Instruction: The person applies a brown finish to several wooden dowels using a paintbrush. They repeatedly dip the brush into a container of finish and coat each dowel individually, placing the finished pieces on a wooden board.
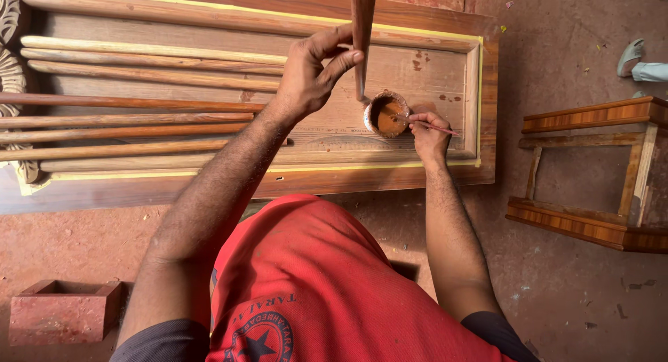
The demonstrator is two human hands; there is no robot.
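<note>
My left hand (313, 73) grips a reddish-brown turned wooden rod (362, 28) that stands upright, its lower tip resting on the wooden panel (431, 63) beside a small cup (387, 114) of brown stain. My right hand (428, 134) holds a thin brush (440, 127) by its handle, with the bristle end dipped into the cup. The cup sits on the panel just left of my right hand. My red shirt fills the lower middle of the view.
Several long wooden rods (139, 105) lie side by side on the left half of the panel, which has yellow-taped edges. A wooden stool frame (591, 167) lies on its side at the right. A red brick-like block (62, 310) sits at lower left. Another person's foot (637, 59) shows at upper right.
</note>
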